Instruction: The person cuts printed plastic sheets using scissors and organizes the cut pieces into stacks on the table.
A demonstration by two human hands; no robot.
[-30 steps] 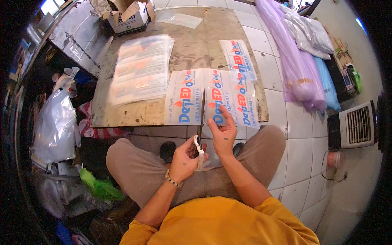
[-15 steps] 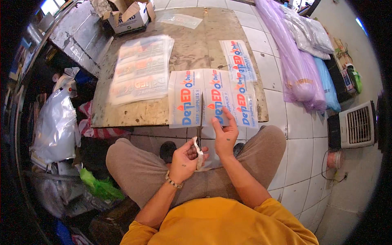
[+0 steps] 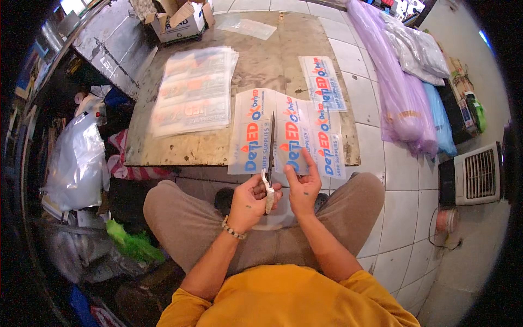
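Note:
My left hand (image 3: 246,204) grips a pair of scissors (image 3: 269,192) by its whitish handles. The dark blades point away from me, along a translucent plastic sheet (image 3: 237,143) printed in blue and red, between two of its printed columns. How far the cut runs is hard to make out. My right hand (image 3: 305,192) pinches the sheet's near part to the right of the blades, thumb and forefinger on it. The sheet overhangs the near edge of a worn wooden table (image 3: 261,71). Another printed piece (image 3: 339,98) lies on the table beyond its right side.
A stack of printed plastic sheets (image 3: 193,92) lies on the table's left, with an open cardboard box (image 3: 182,24) behind it. Long purple plastic-wrapped rolls (image 3: 389,92) lie on the tiled floor at right, near a white slatted appliance (image 3: 477,173). Plastic bags (image 3: 76,163) crowd the left.
My left hand and the scissors have moved forward along the sheet. The sheet's far edge now curves more. My right hand keeps its hold, and the whole view has shifted slightly.

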